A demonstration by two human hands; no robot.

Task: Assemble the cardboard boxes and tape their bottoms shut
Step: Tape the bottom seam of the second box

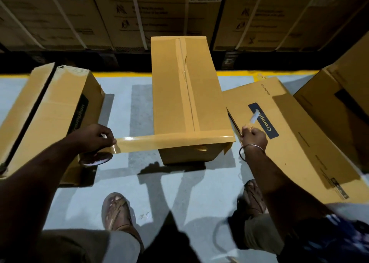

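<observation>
A long cardboard box (169, 94) stands on the floor in front of me, its flaps closed and a strip of brown tape running down the centre seam. A second strip of brown tape (139, 141) crosses its near edge and stretches left to a tape roll (95, 157). My left hand (93, 137) grips that roll, thumb on the stretched tape. My right hand (252, 138), with a bangle on the wrist, holds a small pale blade-like tool (253, 117) just right of the box's near right corner.
Another brown box (50, 110) lies on its side at the left. A flattened printed box (289, 130) lies at the right, with a further box (343, 94) behind it. Strapped cartons (159, 12) line the back past a yellow floor line. My feet in sandals stand below.
</observation>
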